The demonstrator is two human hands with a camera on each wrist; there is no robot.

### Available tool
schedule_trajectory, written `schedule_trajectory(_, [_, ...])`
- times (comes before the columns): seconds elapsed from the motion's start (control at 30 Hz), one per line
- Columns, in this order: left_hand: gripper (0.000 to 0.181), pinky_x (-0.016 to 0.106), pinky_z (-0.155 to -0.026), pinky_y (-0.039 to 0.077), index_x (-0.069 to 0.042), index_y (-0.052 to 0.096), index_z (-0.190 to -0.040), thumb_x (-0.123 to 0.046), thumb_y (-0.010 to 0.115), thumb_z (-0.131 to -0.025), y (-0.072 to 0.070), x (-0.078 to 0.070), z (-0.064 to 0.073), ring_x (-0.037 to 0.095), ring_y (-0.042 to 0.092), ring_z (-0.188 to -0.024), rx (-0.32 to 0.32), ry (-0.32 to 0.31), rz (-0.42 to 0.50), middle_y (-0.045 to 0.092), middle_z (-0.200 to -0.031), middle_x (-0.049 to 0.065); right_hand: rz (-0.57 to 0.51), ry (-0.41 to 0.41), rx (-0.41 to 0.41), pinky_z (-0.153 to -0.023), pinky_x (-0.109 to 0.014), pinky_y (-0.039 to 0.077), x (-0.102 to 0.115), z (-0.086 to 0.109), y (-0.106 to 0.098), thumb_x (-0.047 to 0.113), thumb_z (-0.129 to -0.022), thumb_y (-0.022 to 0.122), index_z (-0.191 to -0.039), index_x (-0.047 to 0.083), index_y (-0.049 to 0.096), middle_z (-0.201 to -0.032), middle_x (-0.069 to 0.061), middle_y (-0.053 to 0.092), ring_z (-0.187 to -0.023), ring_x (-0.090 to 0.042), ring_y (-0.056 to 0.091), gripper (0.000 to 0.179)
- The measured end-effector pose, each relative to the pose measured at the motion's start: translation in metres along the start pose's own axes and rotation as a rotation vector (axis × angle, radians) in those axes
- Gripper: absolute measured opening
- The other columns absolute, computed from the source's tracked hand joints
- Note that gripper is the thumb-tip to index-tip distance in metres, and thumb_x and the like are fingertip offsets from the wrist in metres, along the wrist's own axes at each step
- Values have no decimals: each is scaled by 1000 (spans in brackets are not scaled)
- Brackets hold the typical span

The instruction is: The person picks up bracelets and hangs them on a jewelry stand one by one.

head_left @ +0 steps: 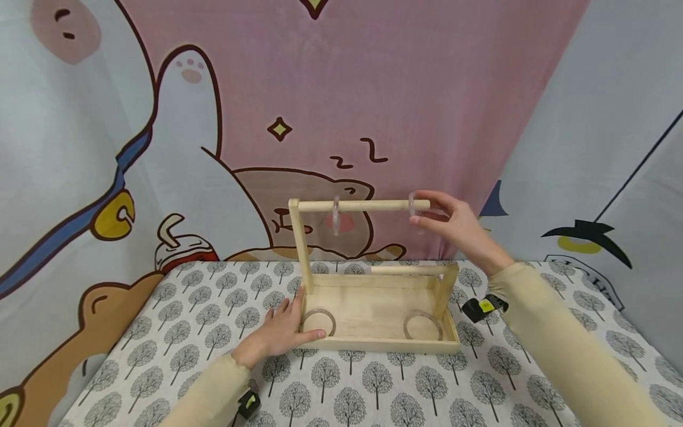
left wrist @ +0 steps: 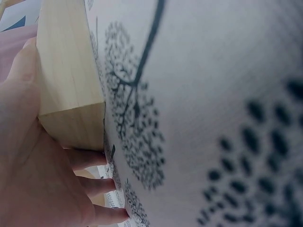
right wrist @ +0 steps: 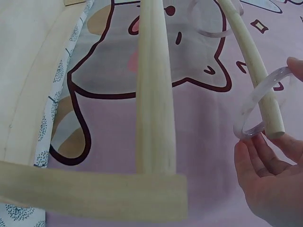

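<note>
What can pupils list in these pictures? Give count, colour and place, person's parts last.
Tray: one, pale wood, on tablecloth
Posts: two, pale wood, at tray ends
Rods: two, pale wood, one per post
Rings: four, translucent, two around upper rod, two in tray
Tablecloth: one, white with dark trees, under tray
Backdrop: one, mostly pink and white, behind tablecloth
Wrist devices: two, black and yellow, by sleeves
Left hand: one, touching tray's left end
Right hand: one, pinching a ring
Sleeves: two, cream, behind hands
</note>
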State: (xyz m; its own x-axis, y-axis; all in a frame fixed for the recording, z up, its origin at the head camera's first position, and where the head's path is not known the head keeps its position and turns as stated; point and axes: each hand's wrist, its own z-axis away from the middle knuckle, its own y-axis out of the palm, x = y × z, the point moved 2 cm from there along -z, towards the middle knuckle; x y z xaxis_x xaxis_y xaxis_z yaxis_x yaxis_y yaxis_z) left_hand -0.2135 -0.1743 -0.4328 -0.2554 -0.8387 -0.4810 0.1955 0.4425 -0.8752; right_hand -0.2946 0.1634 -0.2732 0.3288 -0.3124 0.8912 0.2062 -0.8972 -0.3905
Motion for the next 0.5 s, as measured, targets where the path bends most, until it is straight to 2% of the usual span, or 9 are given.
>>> schedule_trajectory(0.2, [109,74,-102,15,7,5,-151,-62,60,-86,0,0,0,55,21,-134,3,1,3,30,-148,30,30,-33,-7,-93,-28,48,5,-5,4,28,-87,75,-146,13,44,-135,-10,52,-119,-26,55,68])
schedule_trajectory(0.3, [109,73,-103,15,6,5,-152,-62,60,-86,0,0,-1,55,21,-135,3,-4,-1,31,-148,30,83,-54,-27,-96,-32,47,10,-9,6,27,-84,77,-144,12,47,-135,-9,52,-119,-25,54,68])
schedule_trajectory(0.4, [109,73,-103,15,6,5,-152,-61,60,-86,0,0,-1,54,21,-135,2,-9,-1,31,-148,30,141,-80,-42,-102,-42,42,13,-13,7,27,-82,79,-142,11,48,-136,-8,52,-119,-24,51,69])
schedule_trajectory(0.5, [109,73,-103,14,6,5,-152,-61,61,-87,0,1,-1,54,21,-135,3,-11,-2,31,-148,30,191,-113,-51,-103,-47,38,16,-15,8,28,-81,80,-141,11,50,-135,-8,54,-117,-23,51,69])
